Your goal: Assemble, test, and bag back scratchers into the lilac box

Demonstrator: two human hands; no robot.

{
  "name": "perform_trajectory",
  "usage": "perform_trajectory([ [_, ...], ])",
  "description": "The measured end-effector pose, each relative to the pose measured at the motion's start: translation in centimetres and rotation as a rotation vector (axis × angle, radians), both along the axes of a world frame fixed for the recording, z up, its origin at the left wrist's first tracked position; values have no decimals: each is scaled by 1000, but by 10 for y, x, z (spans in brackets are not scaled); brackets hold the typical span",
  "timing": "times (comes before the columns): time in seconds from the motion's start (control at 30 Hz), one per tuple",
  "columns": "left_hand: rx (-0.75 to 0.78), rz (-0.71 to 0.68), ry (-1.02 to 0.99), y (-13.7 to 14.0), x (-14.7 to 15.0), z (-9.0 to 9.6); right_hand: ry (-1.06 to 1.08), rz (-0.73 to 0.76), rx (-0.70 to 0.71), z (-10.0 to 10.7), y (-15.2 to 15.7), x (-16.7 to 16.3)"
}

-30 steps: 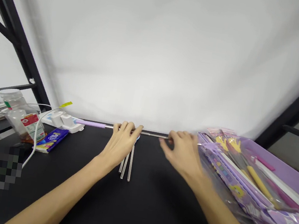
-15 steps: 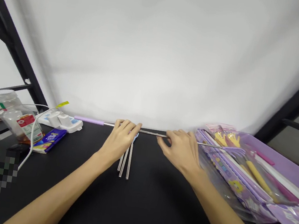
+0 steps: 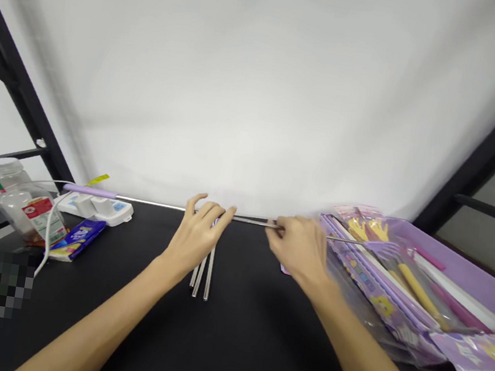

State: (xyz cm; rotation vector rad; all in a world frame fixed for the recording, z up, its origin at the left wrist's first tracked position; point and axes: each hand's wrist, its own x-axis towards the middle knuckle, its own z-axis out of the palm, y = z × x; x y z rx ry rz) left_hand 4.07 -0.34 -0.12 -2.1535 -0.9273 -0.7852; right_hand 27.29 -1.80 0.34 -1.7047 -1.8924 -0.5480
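A telescopic back scratcher (image 3: 156, 204) with a purple handle, a thin metal rod and a purple claw head lies crosswise at the back of the black desk. My left hand (image 3: 196, 230) is over the middle of its rod, fingers curled around it and one finger lifted. Further right, my right hand (image 3: 301, 246) pinches the rod nearer the claw; its fingertips are slightly blurred. The claw head (image 3: 382, 249) reaches over a purple box. Below my left hand, several metal tubes (image 3: 209, 273) lie on the desk, their upper ends hidden by the hand.
At right stands the open purple box (image 3: 460, 254) with yellow-handled and pink pieces in clear wrap. On the left are a plastic jar (image 3: 25, 208), a blue snack packet (image 3: 81, 238), a white power strip (image 3: 120, 214) and a white cable (image 3: 49, 230). A pale wall rises behind.
The purple handle has slid left, and a longer stretch of rod shows between it and my left hand. Both hands stay at about the same places on the desk.
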Motion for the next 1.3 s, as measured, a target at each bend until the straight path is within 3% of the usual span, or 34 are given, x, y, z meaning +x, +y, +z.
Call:
perform_trajectory([
  [0.1,8,9,-33,4,-16,6,-27,59,-10,1,1,8],
  [0.23,19,73,-123,19,-52,10,-85,-99,-12,4,8,43],
  [0.37,8,113,-143,25,-60,6,-53,-147,-12,3,14,63],
  [0.53,24,130,-152,23,-55,5,14,-143,-145,-3,19,66],
  [0.7,69,43,-134,21,-46,3,5,-123,-146,-1,18,61],
  [1.0,71,-157,42,2,14,-10,-17,-6,-231,-6,9,13],
  [1.1,23,-63,69,4,-5,-3,2,-103,-247,-3,12,33],
  [1.23,-31,189,17,15,-59,9,26,-270,-237,2,17,78],
  [1.3,-103,231,20,19,-77,11,22,-318,-239,3,19,91],
])
